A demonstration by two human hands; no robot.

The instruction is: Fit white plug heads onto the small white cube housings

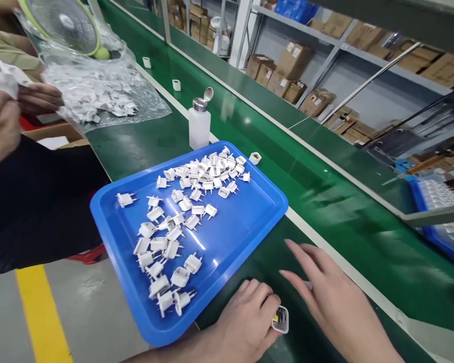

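Observation:
My left hand [245, 317] is closed round a white charger housing [283, 327], whose open end faces right and shows dark and yellow parts inside. Just to the right, my right hand [331, 297] has thumb and fingers apart. A small pale spot shows behind those fingers, too hidden to name. Beyond my hands lies a blue tray [245, 242], holding many white plug pieces with metal pins [192, 222], heaped at the far end and loosely spread along the left side.
A white pump bottle [199, 126] with a raised lid stands behind the tray. White housings [254, 158] sit along the green conveyor belt [310, 206]. At left, another person's hands [2, 121] hold something white near a plastic bag of white parts [94, 96] and a fan [62, 22].

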